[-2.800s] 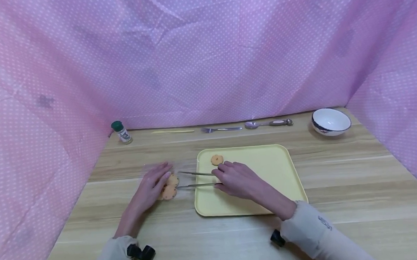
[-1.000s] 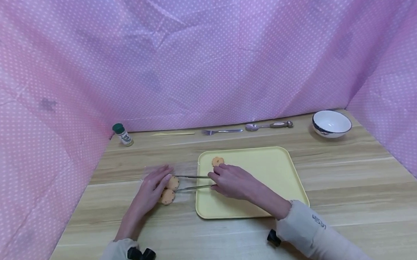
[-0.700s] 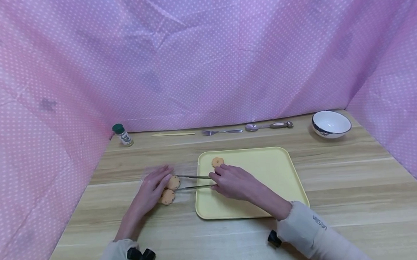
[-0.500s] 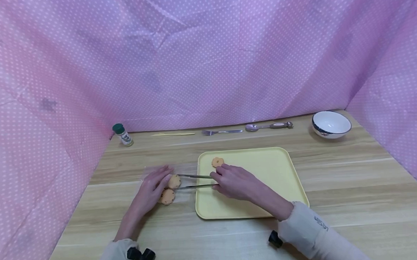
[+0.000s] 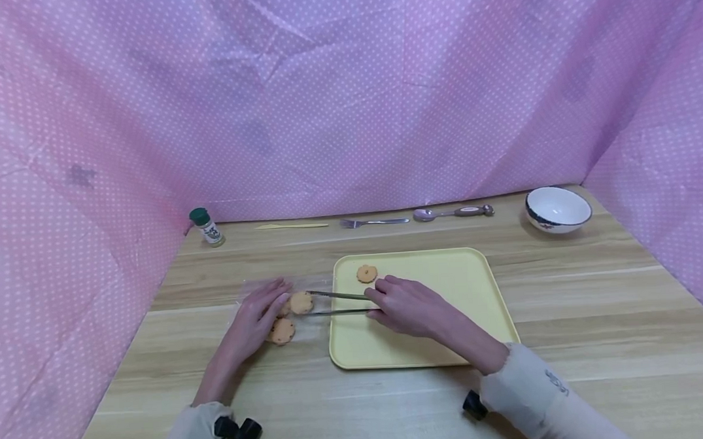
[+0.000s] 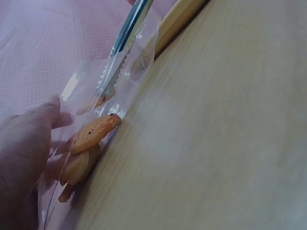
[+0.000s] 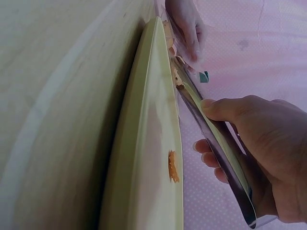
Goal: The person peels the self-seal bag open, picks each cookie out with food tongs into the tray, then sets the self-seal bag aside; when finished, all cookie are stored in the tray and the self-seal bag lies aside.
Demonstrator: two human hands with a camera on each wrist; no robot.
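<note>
My left hand (image 5: 254, 320) holds a clear plastic bag (image 6: 136, 72) with several round cookies inside, thumb and fingers at its film. Two cookies show best in the head view: an upper cookie (image 5: 301, 303) and a lower cookie (image 5: 282, 332); others lie partly under the hand. My right hand (image 5: 404, 305) grips metal tongs (image 7: 223, 153), thumb on one arm and fingers on the other. The toothed tips reach into the bag's mouth, with the upper cookie at them. A flower-shaped cookie (image 5: 366, 274) lies on the yellow tray (image 5: 445, 346), below the tongs' handle side.
Along the back lie a yellow knife (image 5: 291, 226), a fork (image 5: 375, 223) and a spoon (image 5: 454, 212). A green-capped shaker bottle (image 5: 207, 228) stands at back left, a white bowl (image 5: 558, 209) at back right. Pink dotted cloth (image 5: 346, 102) surrounds the table.
My right hand and the tongs have drawn to the right over the last half second. The upper cookie has shifted right with the tips, toward the bag's mouth. My left hand stays put.
</note>
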